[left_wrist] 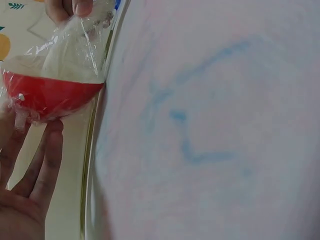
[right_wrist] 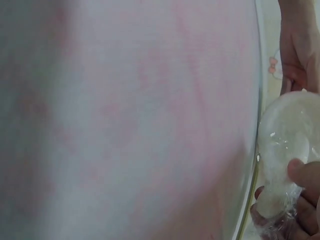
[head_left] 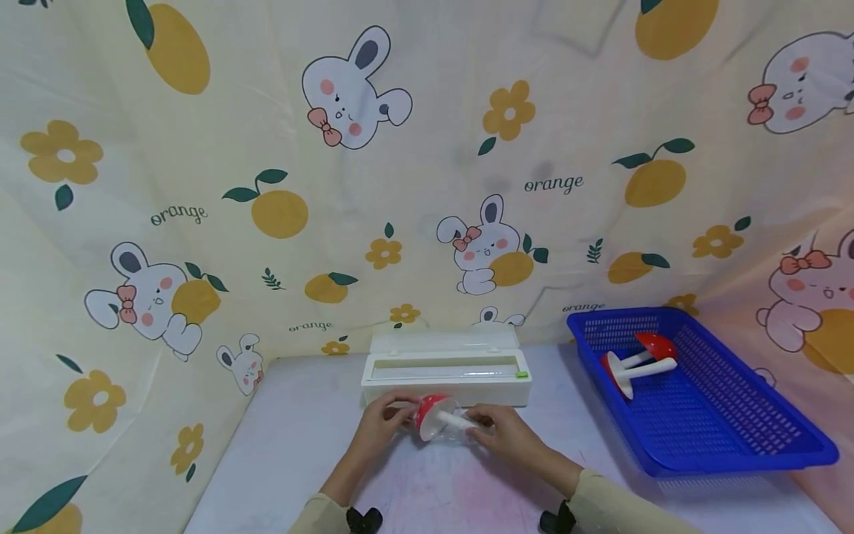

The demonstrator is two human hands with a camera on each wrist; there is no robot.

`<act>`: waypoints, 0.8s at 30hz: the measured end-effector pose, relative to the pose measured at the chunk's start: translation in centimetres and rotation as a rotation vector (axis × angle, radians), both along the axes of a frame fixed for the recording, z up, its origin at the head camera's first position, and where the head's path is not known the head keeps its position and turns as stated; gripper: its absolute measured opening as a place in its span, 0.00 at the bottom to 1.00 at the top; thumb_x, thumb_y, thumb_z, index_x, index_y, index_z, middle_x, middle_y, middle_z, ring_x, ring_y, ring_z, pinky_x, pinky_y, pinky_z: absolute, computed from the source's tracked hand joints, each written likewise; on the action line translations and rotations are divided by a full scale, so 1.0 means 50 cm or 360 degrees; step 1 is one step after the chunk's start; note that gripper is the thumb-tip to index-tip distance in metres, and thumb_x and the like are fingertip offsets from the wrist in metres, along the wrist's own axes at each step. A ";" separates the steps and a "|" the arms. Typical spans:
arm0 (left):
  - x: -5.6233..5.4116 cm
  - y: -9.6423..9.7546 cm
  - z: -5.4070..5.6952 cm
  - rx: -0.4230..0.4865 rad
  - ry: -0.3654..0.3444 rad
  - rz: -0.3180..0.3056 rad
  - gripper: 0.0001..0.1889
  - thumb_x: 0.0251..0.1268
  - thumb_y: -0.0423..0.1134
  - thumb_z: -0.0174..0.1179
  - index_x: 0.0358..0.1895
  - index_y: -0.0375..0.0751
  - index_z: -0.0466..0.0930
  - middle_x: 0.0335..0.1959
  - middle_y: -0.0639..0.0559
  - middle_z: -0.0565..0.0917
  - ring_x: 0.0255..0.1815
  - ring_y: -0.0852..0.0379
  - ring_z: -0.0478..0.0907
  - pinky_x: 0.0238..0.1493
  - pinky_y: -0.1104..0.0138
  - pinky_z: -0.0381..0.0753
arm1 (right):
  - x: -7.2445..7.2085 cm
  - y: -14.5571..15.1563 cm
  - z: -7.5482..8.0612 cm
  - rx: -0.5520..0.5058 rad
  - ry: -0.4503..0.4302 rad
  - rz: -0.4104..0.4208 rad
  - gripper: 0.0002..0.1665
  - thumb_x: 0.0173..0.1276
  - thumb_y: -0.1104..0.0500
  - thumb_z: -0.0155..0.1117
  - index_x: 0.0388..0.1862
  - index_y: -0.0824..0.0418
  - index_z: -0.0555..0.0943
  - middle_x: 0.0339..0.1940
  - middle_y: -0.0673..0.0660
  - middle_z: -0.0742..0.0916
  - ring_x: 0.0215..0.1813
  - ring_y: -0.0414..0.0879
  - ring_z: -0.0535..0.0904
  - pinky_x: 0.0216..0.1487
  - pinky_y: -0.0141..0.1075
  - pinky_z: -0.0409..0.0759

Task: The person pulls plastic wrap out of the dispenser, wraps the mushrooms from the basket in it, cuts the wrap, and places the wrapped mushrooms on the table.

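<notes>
A toy mushroom (head_left: 429,421) with a red cap and white stem lies sideways between the two hands, wrapped in clear plastic film. The left hand (head_left: 382,421) holds it at the cap; in the left wrist view, fingertips touch the red dome (left_wrist: 52,97) through crinkled film. At the other end, the right hand (head_left: 505,435) pinches the stem. In the right wrist view its thumb (right_wrist: 302,172) lies on the filmed stem, and film bunches around the fingers below. Just behind the hands stands a white cling film dispenser (head_left: 447,393) with its lid raised.
On the right stands a blue plastic basket (head_left: 657,461) holding two more toy mushrooms, one on its side (head_left: 619,374) and another behind it (head_left: 659,345). A pale cloth (head_left: 267,445) with pink stains covers the table. Behind hangs a curtain (head_left: 414,178) printed with rabbits and oranges.
</notes>
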State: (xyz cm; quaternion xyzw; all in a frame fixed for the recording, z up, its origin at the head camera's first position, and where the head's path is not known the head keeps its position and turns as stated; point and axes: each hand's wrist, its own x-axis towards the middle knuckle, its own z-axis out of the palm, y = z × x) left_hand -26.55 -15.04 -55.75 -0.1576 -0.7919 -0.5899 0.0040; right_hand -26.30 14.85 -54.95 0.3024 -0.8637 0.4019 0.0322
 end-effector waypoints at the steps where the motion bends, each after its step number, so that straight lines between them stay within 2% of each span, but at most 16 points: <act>1: 0.001 0.000 0.001 -0.0030 0.0000 -0.0004 0.15 0.78 0.37 0.65 0.63 0.46 0.86 0.61 0.46 0.87 0.53 0.51 0.88 0.51 0.61 0.90 | 0.001 -0.001 0.000 0.0002 0.0003 -0.0005 0.14 0.70 0.65 0.76 0.52 0.67 0.89 0.46 0.59 0.92 0.43 0.41 0.87 0.46 0.34 0.88; 5: 0.004 -0.001 0.006 -0.0136 -0.0029 -0.0054 0.20 0.77 0.37 0.66 0.68 0.48 0.85 0.65 0.48 0.87 0.59 0.49 0.87 0.56 0.64 0.88 | 0.002 -0.003 -0.003 0.0015 0.0058 -0.0019 0.13 0.71 0.67 0.75 0.52 0.69 0.88 0.48 0.62 0.93 0.45 0.45 0.89 0.47 0.35 0.89; 8: 0.003 0.000 0.008 -0.0170 -0.0023 -0.0032 0.21 0.74 0.36 0.69 0.68 0.46 0.85 0.63 0.46 0.88 0.58 0.47 0.88 0.55 0.64 0.88 | 0.001 -0.005 -0.004 0.0007 0.0093 -0.0019 0.13 0.71 0.67 0.74 0.52 0.70 0.88 0.49 0.64 0.92 0.46 0.49 0.90 0.48 0.36 0.89; 12: 0.000 0.005 0.010 -0.0176 -0.0004 0.0064 0.23 0.70 0.37 0.73 0.67 0.43 0.85 0.58 0.45 0.89 0.58 0.46 0.86 0.56 0.60 0.88 | -0.001 -0.009 -0.003 -0.0004 0.0071 -0.0019 0.13 0.73 0.67 0.72 0.54 0.71 0.88 0.50 0.64 0.92 0.48 0.53 0.90 0.50 0.38 0.89; 14: 0.001 0.007 0.011 -0.0183 -0.0027 0.0095 0.24 0.71 0.39 0.72 0.69 0.46 0.84 0.60 0.47 0.88 0.61 0.47 0.85 0.59 0.57 0.87 | -0.002 -0.010 -0.005 0.0012 0.0050 -0.0036 0.15 0.73 0.65 0.72 0.55 0.70 0.87 0.51 0.64 0.91 0.50 0.55 0.90 0.52 0.40 0.89; 20: 0.004 0.009 0.010 -0.0146 -0.0058 0.0079 0.21 0.76 0.40 0.69 0.68 0.45 0.83 0.66 0.45 0.83 0.65 0.42 0.82 0.66 0.48 0.83 | 0.000 -0.009 -0.005 0.0037 -0.0033 -0.0086 0.30 0.68 0.53 0.81 0.63 0.68 0.84 0.57 0.62 0.89 0.54 0.54 0.86 0.55 0.42 0.86; 24: 0.007 0.011 0.006 -0.0081 -0.0078 0.0031 0.19 0.77 0.39 0.68 0.66 0.41 0.83 0.67 0.40 0.82 0.67 0.38 0.81 0.65 0.50 0.84 | 0.001 -0.005 -0.008 0.0004 0.0042 -0.0085 0.29 0.66 0.58 0.81 0.62 0.69 0.85 0.56 0.63 0.90 0.55 0.56 0.87 0.57 0.42 0.87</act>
